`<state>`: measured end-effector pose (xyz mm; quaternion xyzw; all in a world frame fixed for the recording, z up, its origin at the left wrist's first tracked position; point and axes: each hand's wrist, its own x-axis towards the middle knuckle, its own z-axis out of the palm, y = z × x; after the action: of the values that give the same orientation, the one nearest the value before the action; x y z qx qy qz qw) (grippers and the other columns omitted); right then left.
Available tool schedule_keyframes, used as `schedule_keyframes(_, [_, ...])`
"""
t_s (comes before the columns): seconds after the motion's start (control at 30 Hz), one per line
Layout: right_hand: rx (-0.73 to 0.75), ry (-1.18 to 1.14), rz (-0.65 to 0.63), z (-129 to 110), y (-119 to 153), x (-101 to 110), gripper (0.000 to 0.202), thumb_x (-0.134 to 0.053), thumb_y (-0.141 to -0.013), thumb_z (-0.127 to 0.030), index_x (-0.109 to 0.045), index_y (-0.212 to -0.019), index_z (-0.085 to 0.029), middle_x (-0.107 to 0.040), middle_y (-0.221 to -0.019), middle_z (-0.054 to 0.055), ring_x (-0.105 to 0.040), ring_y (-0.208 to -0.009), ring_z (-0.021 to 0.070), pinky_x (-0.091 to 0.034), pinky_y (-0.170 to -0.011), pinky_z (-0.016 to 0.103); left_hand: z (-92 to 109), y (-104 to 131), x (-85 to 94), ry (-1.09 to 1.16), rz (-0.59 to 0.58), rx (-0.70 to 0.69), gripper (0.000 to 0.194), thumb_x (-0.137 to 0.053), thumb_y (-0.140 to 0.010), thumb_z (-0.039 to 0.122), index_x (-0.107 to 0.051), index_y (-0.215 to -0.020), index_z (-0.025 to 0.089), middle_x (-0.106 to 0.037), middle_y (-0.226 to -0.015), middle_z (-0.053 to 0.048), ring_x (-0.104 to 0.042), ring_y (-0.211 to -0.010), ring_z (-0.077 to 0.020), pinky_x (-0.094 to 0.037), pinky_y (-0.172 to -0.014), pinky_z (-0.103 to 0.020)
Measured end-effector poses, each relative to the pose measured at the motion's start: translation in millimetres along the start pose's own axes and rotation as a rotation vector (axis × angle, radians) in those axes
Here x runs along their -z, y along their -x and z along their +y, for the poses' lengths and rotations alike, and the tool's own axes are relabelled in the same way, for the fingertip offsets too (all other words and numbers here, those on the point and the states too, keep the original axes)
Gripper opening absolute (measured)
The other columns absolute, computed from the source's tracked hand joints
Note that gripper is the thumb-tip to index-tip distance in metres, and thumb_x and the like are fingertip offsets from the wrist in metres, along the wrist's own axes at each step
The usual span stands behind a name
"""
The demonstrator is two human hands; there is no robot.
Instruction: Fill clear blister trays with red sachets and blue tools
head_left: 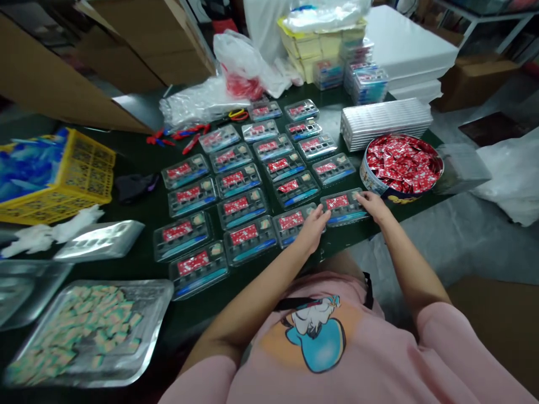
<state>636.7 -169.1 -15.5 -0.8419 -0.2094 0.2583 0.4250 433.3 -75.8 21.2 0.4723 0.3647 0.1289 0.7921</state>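
A clear plastic blister tray (346, 217) lies at the table's near right edge, holding a red patterned packet, a blue pen-like stick and a small pale block. My right hand (374, 205) pinches its upper right corner. At its left edge are the closed fingers and thumb of my left hand (310, 231), which also covers part of the neighbouring tray (290, 220). Several similar filled trays (244, 235) spread in rows to the left and behind. Beside my right hand stands a round tin (373, 182) full of red packets (404, 163).
A metal tray (158, 331) of small pale green and pink blocks sits at the near left. Behind it is a yellow basket (90, 168) of blue items. A stack of clear trays (385, 120), scissors (238, 115) and plastic bags (197, 104) lie toward the back.
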Motion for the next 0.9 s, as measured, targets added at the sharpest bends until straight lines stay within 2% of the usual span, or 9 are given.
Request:
schedule_keyframes(0.1, [-0.044,-0.305,-0.004,7.5,6.1,10.0,0.047,-0.074,-0.068,-0.052,-0.063,-0.095,-0.015,-0.061,-0.065,-0.003,-0.059,-0.058,0.0133,-0.045,-0.057,0.024,5.5,15.3,7.0,0.006,0.038,0.013,0.072,-0.069,-0.082,0.043,-0.043,-0.147,0.025,-0.03,-0.159,-0.013,-0.027,-0.147,-0.0271,-0.022,-0.118,-0.043])
schedule_keyframes(0.23, [-0.014,-0.473,0.032,6.9,15.8,32.5,0.057,-0.079,-0.057,-0.057,-0.061,-0.094,-0.017,-0.057,-0.063,-0.005,-0.052,-0.051,0.0091,-0.036,-0.046,0.02,7.7,49.8,42.3,-0.045,0.187,-0.294,0.06,-0.067,-0.085,0.042,-0.051,-0.141,0.03,-0.04,-0.155,-0.005,-0.03,-0.146,-0.0249,-0.022,-0.119,-0.038])
schedule_keyframes(0.3, [0.006,-0.514,0.035,-0.8,22.1,33.3,0.058,-0.078,-0.058,-0.059,-0.062,-0.095,-0.018,-0.058,-0.064,-0.005,-0.051,-0.052,0.0087,-0.036,-0.046,0.02,2.3,64.7,63.0,-0.051,0.283,-0.343,0.058,-0.066,-0.085,0.041,-0.051,-0.14,0.03,-0.039,-0.155,-0.003,-0.029,-0.146,-0.0241,-0.022,-0.119,-0.036])
schedule_keyframes(0.37, [0.018,-0.529,-0.022,-12.3,30.4,19.7,0.058,-0.077,-0.06,-0.059,-0.063,-0.099,-0.018,-0.058,-0.065,-0.004,-0.052,-0.053,0.0089,-0.037,-0.047,0.02,-6.5,73.5,78.0,-0.033,0.323,-0.299,0.059,-0.066,-0.086,0.04,-0.05,-0.141,0.03,-0.038,-0.156,-0.003,-0.027,-0.147,-0.0236,-0.023,-0.12,-0.035])
schedule_keyframes(0.43, [0.028,-0.5,-0.103,-24.1,39.4,-6.9,0.059,-0.074,-0.064,-0.058,-0.063,-0.105,-0.017,-0.058,-0.064,-0.005,-0.051,-0.053,0.0093,-0.038,-0.048,0.021,-16.2,77.1,85.6,-0.031,0.324,-0.259,0.059,-0.065,-0.086,0.04,-0.049,-0.142,0.029,-0.037,-0.156,-0.004,-0.026,-0.147,-0.0231,-0.022,-0.12,-0.035])
schedule_keyframes(0.57, [0.096,-0.378,-0.166,-37.6,51.7,-68.1,0.062,-0.065,-0.073,-0.057,-0.06,-0.118,-0.015,-0.058,-0.065,-0.004,-0.054,-0.058,0.0123,-0.041,-0.053,0.023,-28.4,79.0,87.8,-0.138,0.324,-0.25,0.062,-0.061,-0.089,0.043,-0.043,-0.146,0.027,-0.035,-0.157,-0.004,-0.028,-0.146,-0.0231,-0.022,-0.12,-0.035])
schedule_keyframes(0.63, [0.164,-0.272,-0.152,-39.4,53.8,-88.4,0.058,-0.06,-0.078,-0.054,-0.059,-0.121,-0.014,-0.06,-0.071,-0.001,-0.056,-0.064,0.0152,-0.045,-0.059,0.027,-29.9,80.1,88.6,-0.224,0.326,-0.238,0.066,-0.059,-0.089,0.044,-0.039,-0.149,0.025,-0.033,-0.158,-0.004,-0.028,-0.146,-0.0234,-0.023,-0.12,-0.036])
schedule_keyframes(0.8, [0.379,0.136,-0.041,-40.5,57.0,-105.1,0.043,-0.054,-0.086,-0.044,-0.066,-0.113,-0.013,-0.064,-0.096,0.012,-0.059,-0.09,0.0249,-0.048,-0.088,0.041,-29.9,81.1,93.4,-0.352,0.321,-0.213,0.072,-0.058,-0.089,0.045,-0.034,-0.151,0.02,-0.035,-0.157,-0.008,-0.031,-0.145,-0.0257,-0.025,-0.119,-0.038])
schedule_keyframes(0.9, [0.394,0.27,-0.036,-38.9,58.2,-106.3,0.043,-0.053,-0.088,-0.041,-0.066,-0.116,-0.012,-0.063,-0.105,0.018,-0.057,-0.103,0.0302,-0.044,-0.096,0.046,-29.9,80.5,93.7,-0.347,0.323,-0.21,0.076,-0.06,-0.087,0.045,-0.032,-0.152,0.017,-0.034,-0.157,-0.01,-0.031,-0.145,-0.0266,-0.025,-0.119,-0.04])
